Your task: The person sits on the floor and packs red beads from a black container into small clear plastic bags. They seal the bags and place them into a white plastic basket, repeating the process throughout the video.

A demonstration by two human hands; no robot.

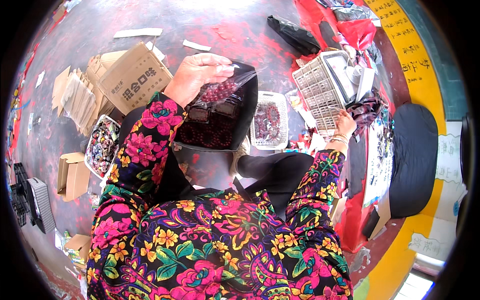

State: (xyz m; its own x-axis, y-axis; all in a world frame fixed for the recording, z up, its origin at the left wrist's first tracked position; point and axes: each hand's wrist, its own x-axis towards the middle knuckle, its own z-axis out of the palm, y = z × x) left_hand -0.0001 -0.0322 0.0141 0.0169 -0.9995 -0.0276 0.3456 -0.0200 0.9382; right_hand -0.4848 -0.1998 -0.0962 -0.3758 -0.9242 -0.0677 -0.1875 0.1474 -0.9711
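Observation:
My left hand (199, 75) is closed in a pinch on the top of a clear plastic bag (225, 89) with dark red bead strings in it. The bag hangs over a black open container (246, 107) that holds more dark red beads and small clear packets. Off to the right, my right hand (345, 125) is beside a cream plastic crate (315, 87) and a bunched dark cloth (367, 111). Its fingers are drawn together, and whatever they grip is too small to make out. Bracelets circle that wrist.
A white basket (284, 122) with packed red beads stands right of the black container. At left are a basket of mixed small items (102, 145), flattened cardboard (135, 77) and a small open box (74, 175). A black-covered seat (412, 160) stands far right.

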